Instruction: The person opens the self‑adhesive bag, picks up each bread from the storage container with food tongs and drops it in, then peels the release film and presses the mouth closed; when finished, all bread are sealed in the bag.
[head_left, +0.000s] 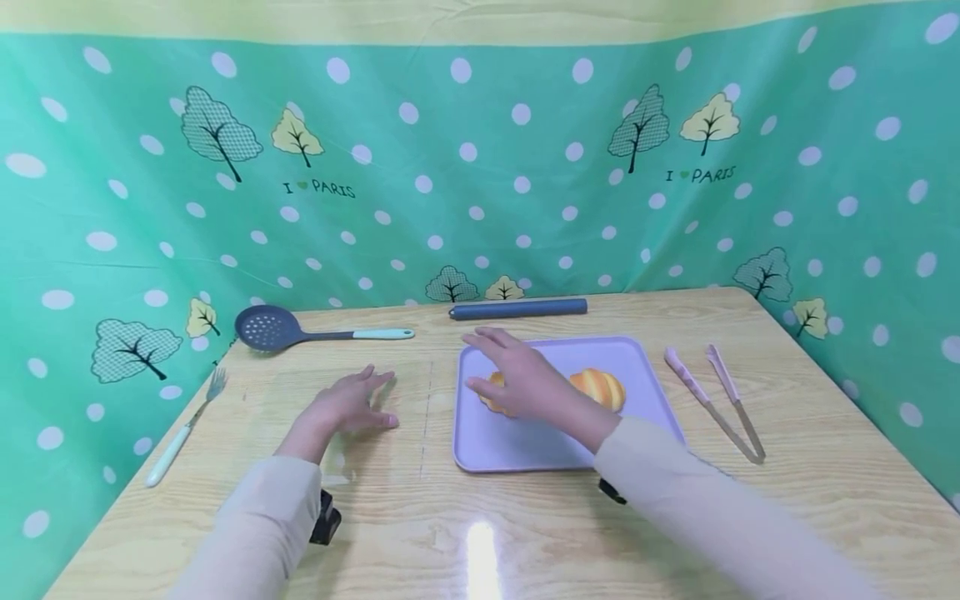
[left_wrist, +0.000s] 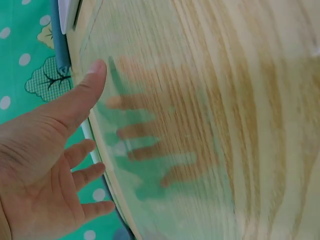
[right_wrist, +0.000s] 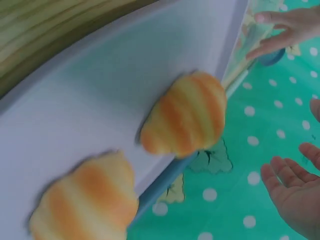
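Over a rounded-square lavender tray, the bare right hand is hovering, fingers wide; beyond the tray's nine o'clock, the left hand is hovering likewise. Plump, ridged, golden, orange-striped bread rolls are sitting on the tray.

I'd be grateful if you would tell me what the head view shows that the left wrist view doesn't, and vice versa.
Only the head view shows the right hand, two bread rolls, the tongs and the fork.

Only the left wrist view shows the palm side of the left hand and a distinct reflection of its fingers.

Both share the left hand itself, the wooden table, the blue rod and the dotted green curtain.
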